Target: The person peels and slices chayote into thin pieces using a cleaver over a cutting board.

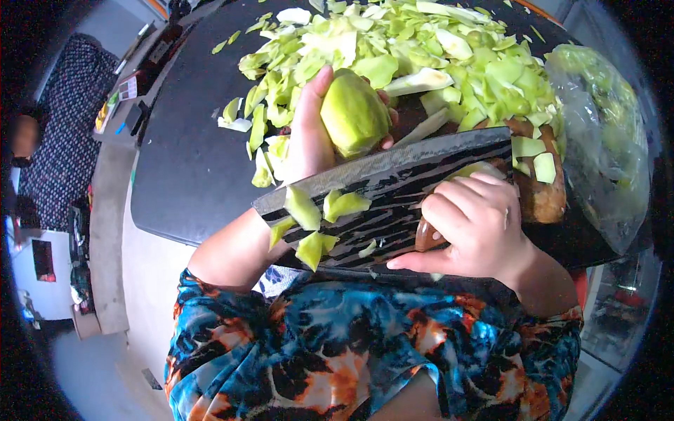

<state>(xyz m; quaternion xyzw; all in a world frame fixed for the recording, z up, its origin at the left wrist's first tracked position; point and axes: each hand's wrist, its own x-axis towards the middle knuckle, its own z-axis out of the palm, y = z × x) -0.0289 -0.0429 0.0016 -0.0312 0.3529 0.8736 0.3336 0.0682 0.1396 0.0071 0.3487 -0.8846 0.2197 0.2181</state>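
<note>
My left hand [310, 126] is wrapped around a green, partly pared fruit or vegetable [354, 113], its surface cut into flat facets. In my right hand [476, 223] is the brown wooden handle [430, 236] of a broad cleaver [379, 194]. The blade lies slantwise between the fruit and my body and hides part of my left forearm. Its pale bevelled edge is toward the fruit; whether they touch I cannot tell. Several green slices [303, 208] are on the dark, streaked blade face. Beyond my hands spreads a heap of pale green peelings and slices [421, 47].
A thick wooden chopping board [547, 197] shows at the right under scattered pieces. Beside it stands a clear plastic bag [600, 142] with green contents. All this rests on a black table [174, 173] with a rounded corner. At far left a person [63, 137] is partly visible.
</note>
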